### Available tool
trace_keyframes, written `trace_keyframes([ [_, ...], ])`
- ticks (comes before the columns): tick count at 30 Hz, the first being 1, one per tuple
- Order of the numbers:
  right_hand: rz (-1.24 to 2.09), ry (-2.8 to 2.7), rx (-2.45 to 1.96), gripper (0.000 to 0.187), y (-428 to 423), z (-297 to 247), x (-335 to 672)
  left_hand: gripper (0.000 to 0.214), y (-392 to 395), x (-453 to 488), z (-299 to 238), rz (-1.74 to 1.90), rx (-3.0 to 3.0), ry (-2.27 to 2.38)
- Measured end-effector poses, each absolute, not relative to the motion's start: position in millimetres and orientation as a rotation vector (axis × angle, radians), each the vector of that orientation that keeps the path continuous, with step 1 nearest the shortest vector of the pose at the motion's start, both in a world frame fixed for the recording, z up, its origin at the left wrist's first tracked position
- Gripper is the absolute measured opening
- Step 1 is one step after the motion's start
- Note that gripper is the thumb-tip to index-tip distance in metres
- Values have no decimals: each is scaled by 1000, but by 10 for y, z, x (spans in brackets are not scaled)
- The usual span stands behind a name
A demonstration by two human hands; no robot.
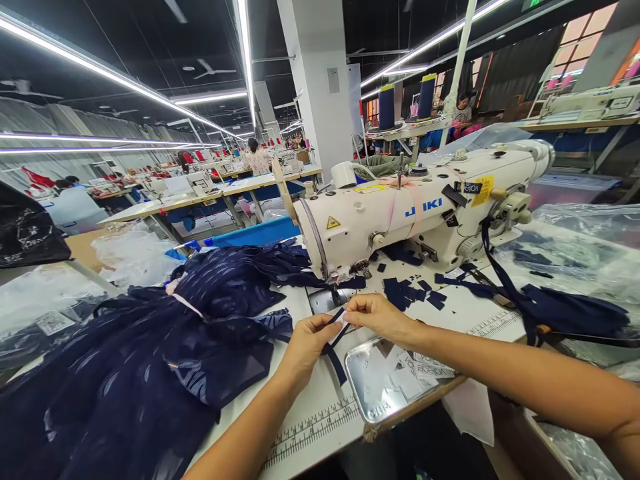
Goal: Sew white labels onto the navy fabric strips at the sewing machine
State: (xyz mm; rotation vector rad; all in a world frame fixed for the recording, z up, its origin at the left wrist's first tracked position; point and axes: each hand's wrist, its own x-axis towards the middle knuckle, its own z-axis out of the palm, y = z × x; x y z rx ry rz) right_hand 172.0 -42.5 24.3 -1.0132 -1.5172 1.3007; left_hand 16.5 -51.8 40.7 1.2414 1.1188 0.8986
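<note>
My left hand pinches a narrow navy fabric strip, whose ends hang down over the table. Close against it, my right hand has thumb and forefinger pressed together at the same strip. A small white piece, perhaps a label, shows between the fingertips; which hand grips it I cannot tell. Both hands are just in front of the needle area of a white sewing machine. Below my right hand lies a metal tray with several printed labels in it.
A heap of navy sheer fabric covers the table's left side. Navy scraps lie beside the machine bed. More navy fabric lies at the right, near plastic bags. Printed rulers mark the table. People sit at machines farther back.
</note>
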Motion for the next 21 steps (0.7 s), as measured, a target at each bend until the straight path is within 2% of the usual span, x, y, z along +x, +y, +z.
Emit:
trace_keyframes([
  [4, 1095, -1765, -1078, 13, -356, 290, 1989, 26, -509, 141, 393, 864, 1296, 1123],
  [8, 533, -2002, -1459, 10, -223, 349, 2492, 26, -458, 81, 392, 808, 1520, 1160],
  [11, 213, -2124, -1779, 16, -150, 375, 2696, 21, -366, 54, 410, 911, 2118, 1224],
  [14, 26, -2232, -1950, 26, -94, 363, 2626, 26, -229, 72, 408, 978, 2956, 1073],
  [17, -88, -2320, -2007, 35, -46, 322, 2443, 34, -101, 113, 337, 734, 3460, 819],
  [21, -101, -2351, -2019, 30, -11, 272, 2373, 30, -57, 110, 179, 415, 3541, 787],
])
